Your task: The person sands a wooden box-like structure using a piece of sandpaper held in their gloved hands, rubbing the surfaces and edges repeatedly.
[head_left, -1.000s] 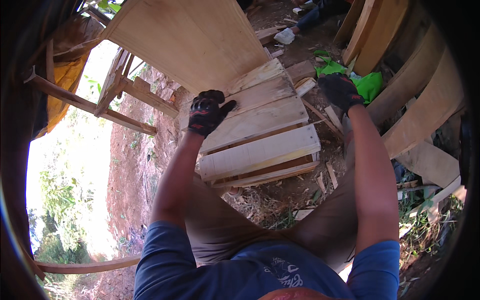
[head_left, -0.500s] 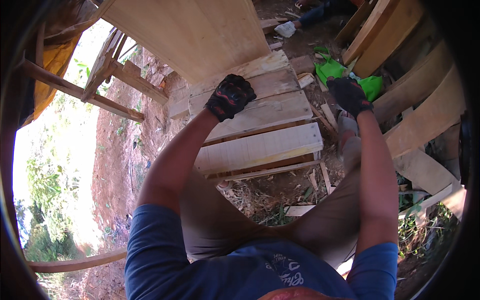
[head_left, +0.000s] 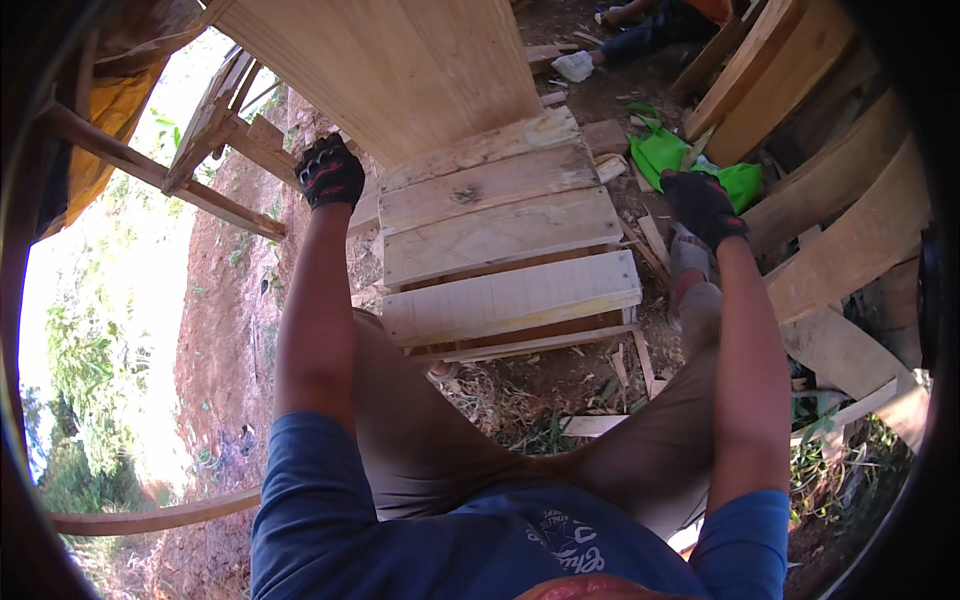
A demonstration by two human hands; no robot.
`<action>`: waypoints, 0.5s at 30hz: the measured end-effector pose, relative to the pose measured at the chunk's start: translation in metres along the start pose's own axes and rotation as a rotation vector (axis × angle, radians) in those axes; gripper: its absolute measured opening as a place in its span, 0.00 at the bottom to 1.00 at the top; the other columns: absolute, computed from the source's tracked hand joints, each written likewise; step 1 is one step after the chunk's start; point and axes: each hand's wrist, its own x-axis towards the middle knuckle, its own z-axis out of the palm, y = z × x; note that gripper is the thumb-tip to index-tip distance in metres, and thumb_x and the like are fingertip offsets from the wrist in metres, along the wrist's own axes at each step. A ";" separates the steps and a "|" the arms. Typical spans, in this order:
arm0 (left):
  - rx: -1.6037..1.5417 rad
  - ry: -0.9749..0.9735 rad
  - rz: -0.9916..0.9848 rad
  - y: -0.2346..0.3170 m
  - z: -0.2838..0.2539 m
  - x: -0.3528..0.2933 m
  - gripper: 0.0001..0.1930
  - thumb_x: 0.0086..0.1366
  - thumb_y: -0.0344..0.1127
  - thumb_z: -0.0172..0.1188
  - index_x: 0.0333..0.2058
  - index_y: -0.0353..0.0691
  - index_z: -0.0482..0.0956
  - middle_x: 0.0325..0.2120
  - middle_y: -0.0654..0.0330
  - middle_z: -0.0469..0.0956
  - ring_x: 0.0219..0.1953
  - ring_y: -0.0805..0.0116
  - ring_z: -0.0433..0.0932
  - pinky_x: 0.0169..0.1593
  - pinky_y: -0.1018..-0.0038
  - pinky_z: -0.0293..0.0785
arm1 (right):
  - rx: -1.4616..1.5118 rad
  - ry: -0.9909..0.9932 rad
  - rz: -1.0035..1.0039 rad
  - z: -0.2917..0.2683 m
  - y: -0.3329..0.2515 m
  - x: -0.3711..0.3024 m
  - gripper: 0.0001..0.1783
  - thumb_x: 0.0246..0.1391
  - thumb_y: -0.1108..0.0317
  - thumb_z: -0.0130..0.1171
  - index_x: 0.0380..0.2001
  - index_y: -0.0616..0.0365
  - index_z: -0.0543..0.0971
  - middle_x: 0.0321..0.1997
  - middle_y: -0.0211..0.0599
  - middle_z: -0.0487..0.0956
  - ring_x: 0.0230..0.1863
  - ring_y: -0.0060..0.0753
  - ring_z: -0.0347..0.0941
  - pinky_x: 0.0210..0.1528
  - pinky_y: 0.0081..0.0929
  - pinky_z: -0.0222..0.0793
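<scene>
A low bench of pale wooden slats (head_left: 500, 238) stands before me, with gaps between some slats. A large plywood board (head_left: 400, 75) meets its far end. To the left of the board, my left hand (head_left: 330, 172), in a black glove with red marks, is in the air with its fingers loosely bent and slightly apart. Nothing shows in it. My right hand (head_left: 702, 208), gloved alike, is closed to the right of the bench, above my foot. Its palm side is hidden, so what it holds, if anything, cannot be made out. A bright green bag (head_left: 655, 150) lies just beyond it.
Long boards (head_left: 840, 200) lean along the right side. A rough wooden frame (head_left: 170, 180) stands at the left, near a bare earth slope (head_left: 225, 330). Wood scraps (head_left: 592, 425) litter the ground. At the far right another person's leg (head_left: 640, 42) stretches across the ground.
My left hand has lifted off the bench slats and moved left, past the board's edge. My right hand has stayed nearly in place. More of the other person shows now.
</scene>
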 end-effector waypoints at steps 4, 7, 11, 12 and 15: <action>-0.285 -0.119 0.145 0.028 -0.005 -0.014 0.27 0.66 0.54 0.66 0.56 0.43 0.82 0.58 0.51 0.80 0.62 0.49 0.77 0.65 0.55 0.73 | 0.075 0.006 0.064 0.012 0.021 -0.001 0.15 0.72 0.63 0.44 0.41 0.55 0.81 0.35 0.52 0.85 0.39 0.58 0.85 0.38 0.55 0.79; -0.468 -0.148 0.404 0.092 -0.030 -0.026 0.30 0.66 0.61 0.66 0.52 0.40 0.83 0.53 0.51 0.82 0.58 0.50 0.79 0.63 0.56 0.73 | -0.013 -0.010 0.015 0.006 0.016 -0.003 0.14 0.72 0.64 0.45 0.42 0.55 0.81 0.35 0.52 0.85 0.39 0.58 0.85 0.38 0.55 0.80; -0.558 -0.093 0.783 0.130 -0.020 -0.043 0.28 0.66 0.61 0.65 0.49 0.40 0.82 0.46 0.51 0.82 0.56 0.48 0.78 0.61 0.55 0.74 | -0.027 0.046 -0.029 0.008 0.009 -0.001 0.12 0.70 0.66 0.47 0.42 0.57 0.79 0.35 0.52 0.86 0.38 0.58 0.85 0.37 0.54 0.80; -0.538 -0.072 0.762 0.133 -0.011 -0.045 0.26 0.67 0.59 0.65 0.47 0.40 0.82 0.45 0.50 0.82 0.54 0.47 0.79 0.60 0.55 0.74 | -0.023 0.054 -0.034 0.007 0.006 0.000 0.12 0.69 0.66 0.47 0.43 0.58 0.79 0.35 0.51 0.86 0.38 0.58 0.85 0.37 0.54 0.80; -0.388 -0.034 0.527 0.130 0.005 -0.043 0.22 0.70 0.56 0.62 0.44 0.41 0.83 0.44 0.50 0.82 0.52 0.47 0.79 0.59 0.54 0.74 | -0.041 0.001 -0.090 0.000 0.006 0.005 0.11 0.68 0.67 0.48 0.44 0.59 0.78 0.35 0.50 0.86 0.37 0.57 0.85 0.37 0.54 0.80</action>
